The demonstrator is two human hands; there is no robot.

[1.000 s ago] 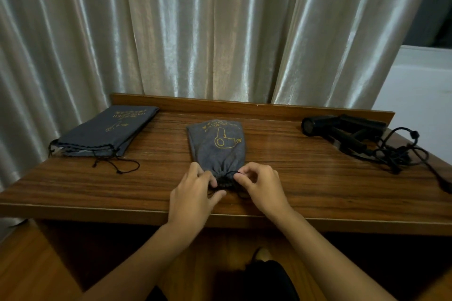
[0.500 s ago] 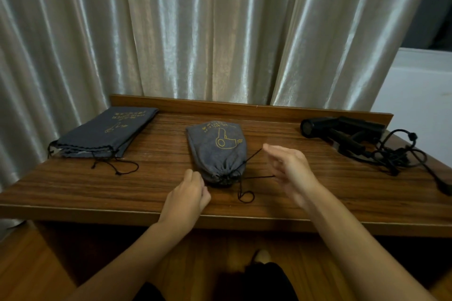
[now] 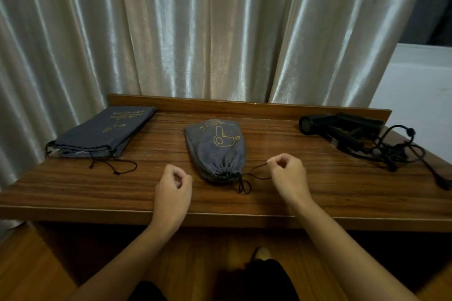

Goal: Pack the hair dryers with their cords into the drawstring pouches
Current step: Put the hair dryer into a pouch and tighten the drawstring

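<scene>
- Centre of the wooden table (image 3: 281, 205): filled pouch (image 3: 216, 148), bulging, mouth gathered tight toward the near edge. One dryer packed, by the look of that bulge.
- Right hand (image 3: 288, 175) just right of the pouch mouth, fingertips pinching the drawstring (image 3: 256, 170), cord running slack-to-taut back to the cinched neck.
- Left hand (image 3: 172, 193) near the pouch's left side, fingers loosely curled, nothing visibly held; apart from the fabric.
- Loose knot or loop of cord lying on the table just below the neck; hard to tell whether tied.
- Far left: flat empty pouches (image 3: 102, 132), stacked, strings trailing toward the front.
- Far right: black hair dryers (image 3: 342, 127) with tangled cords (image 3: 396, 151), unpacked.
- Verdict: first pouch nearly finished, the rest yet to do.
</scene>
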